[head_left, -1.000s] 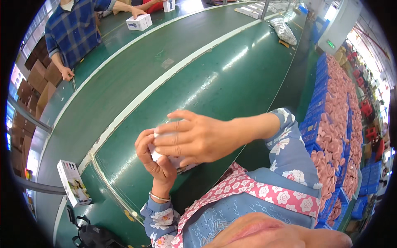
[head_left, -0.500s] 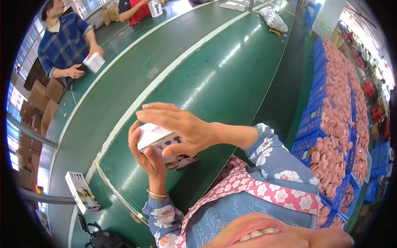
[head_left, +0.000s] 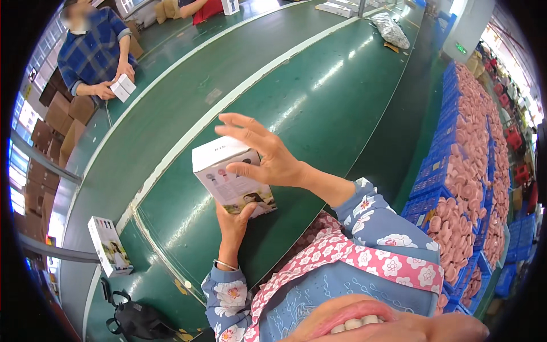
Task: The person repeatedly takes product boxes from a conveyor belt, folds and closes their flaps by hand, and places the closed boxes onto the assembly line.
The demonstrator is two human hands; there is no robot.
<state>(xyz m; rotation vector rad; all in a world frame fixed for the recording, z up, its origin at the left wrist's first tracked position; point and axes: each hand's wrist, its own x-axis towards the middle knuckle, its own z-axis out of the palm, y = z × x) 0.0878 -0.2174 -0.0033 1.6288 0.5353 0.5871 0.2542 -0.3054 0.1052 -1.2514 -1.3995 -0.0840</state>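
Over the green table stands a white carton box (head_left: 231,179) with printed pictures of small handheld devices and a person on its front; its top flap looks closed. My left hand (head_left: 232,225) grips the box low down, thumb at the front and the other fingers hidden behind it. At the box's upper right edge is my right hand (head_left: 265,153), fingers stretched out and apart above the top, thumb in front of the printed face. Whether that hand touches the box I cannot tell.
Another printed box (head_left: 110,246) lies at the left, near a black bag (head_left: 137,319). Blue crates (head_left: 424,174) full of pink parts line the right. Across the green belt (head_left: 171,108), a person (head_left: 94,48) handles white boxes (head_left: 123,88). A silver plastic bag (head_left: 390,29) lies farther off.
My left hand has slid from the box's upper left side to its lower part. My right hand has risen, its fingers spreading. The box now shows more of its front.
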